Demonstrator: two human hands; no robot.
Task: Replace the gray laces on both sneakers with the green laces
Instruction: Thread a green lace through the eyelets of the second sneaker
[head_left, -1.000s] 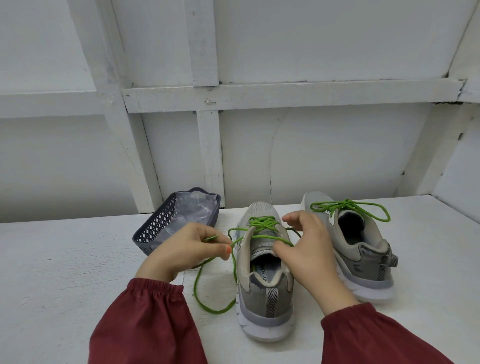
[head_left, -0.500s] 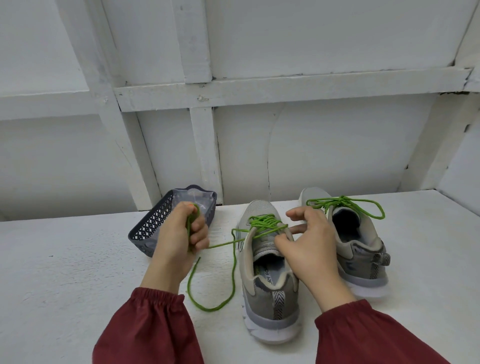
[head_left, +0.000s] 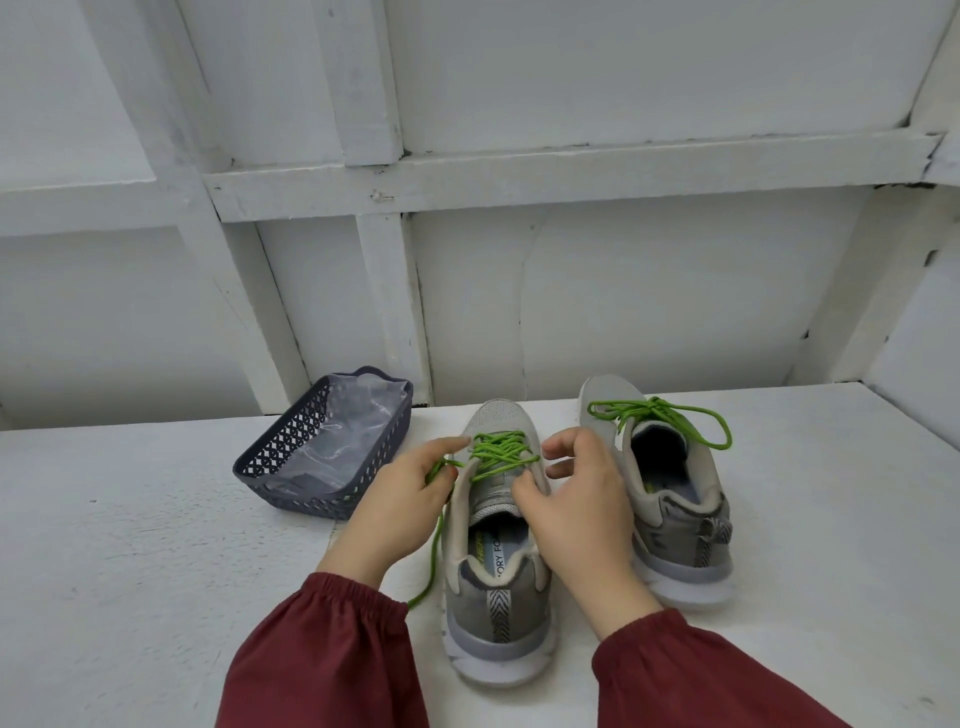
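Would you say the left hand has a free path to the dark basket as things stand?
Likely yes: the basket sits close beside the left hand with nothing between them, though that hand's fingers pinch the green lace.

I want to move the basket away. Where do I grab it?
Pinch the basket by its left rim, coming from the left. Its top is open, so fingers hook over the wall, and the left hand holding the lace and a sneaker crowd its right side.

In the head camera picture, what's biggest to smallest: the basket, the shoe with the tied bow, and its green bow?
1. Sneaker with the bow and dark basket: look about alike, so unranked.
2. Green bow: clearly smallest.
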